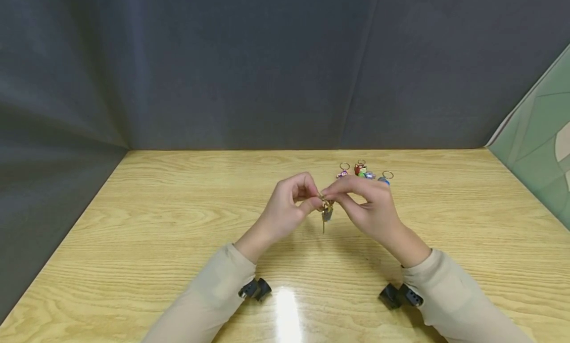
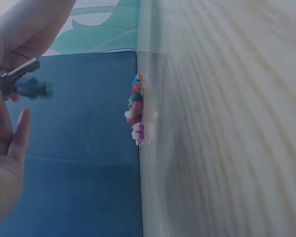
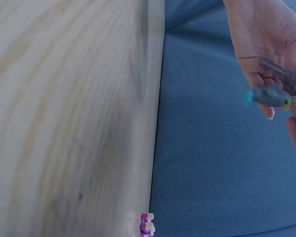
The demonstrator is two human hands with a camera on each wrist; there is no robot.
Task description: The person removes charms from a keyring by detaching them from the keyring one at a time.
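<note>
- The left hand [image 1: 285,209] and the right hand [image 1: 369,204] meet in the air above the middle of the wooden table [image 1: 178,234], fingertips together.
- Between them they pinch a key ring [image 1: 326,202], the left thumb and forefinger on one side, the right fingertips on the other.
- From the ring hang a metal key [image 1: 323,224] pointing straight down and a small charm [image 1: 328,213] just beside it.
- In the right wrist view the charm [image 3: 269,96] looks grey-blue with a bright blue end and a yellowish end (blurred, so its shape cannot be told), and the silver key [image 3: 278,71] lies against the left hand's fingers [image 3: 259,74].
- In the left wrist view the key [image 2: 19,69] is silver and the charm [image 2: 32,89] is a dark blue blur.
- Behind the hands, near the table's far edge, lies a cluster of coloured keychains [image 1: 362,172] with metal rings, well apart from the held ring.
- Grey partition walls [image 1: 267,61] stand around the table.
</note>
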